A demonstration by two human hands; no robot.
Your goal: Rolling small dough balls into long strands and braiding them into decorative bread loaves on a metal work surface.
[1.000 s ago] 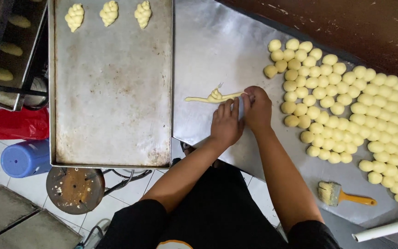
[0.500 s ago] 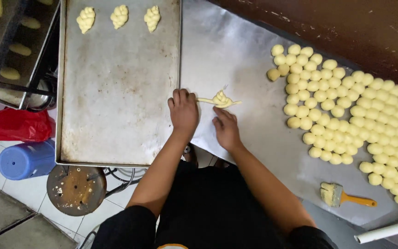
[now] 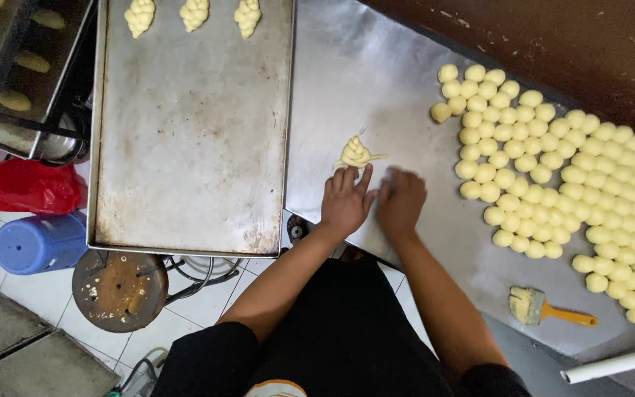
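The braided dough piece (image 3: 356, 154) (pale yellow, one loose tail) lies on the counter (image 3: 376, 81); both hands, left (image 3: 345, 200) and right (image 3: 401, 201), rest flat and spread beside it, holding nothing.

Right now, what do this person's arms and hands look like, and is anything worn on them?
Both arms are bare along the whole visible length. The left hand and right hand wear no gloves, and no rings, watch or bracelet can be seen. The right hand is slightly blurred. The person wears a black short-sleeved top, its sleeves ending near the picture's bottom edge.
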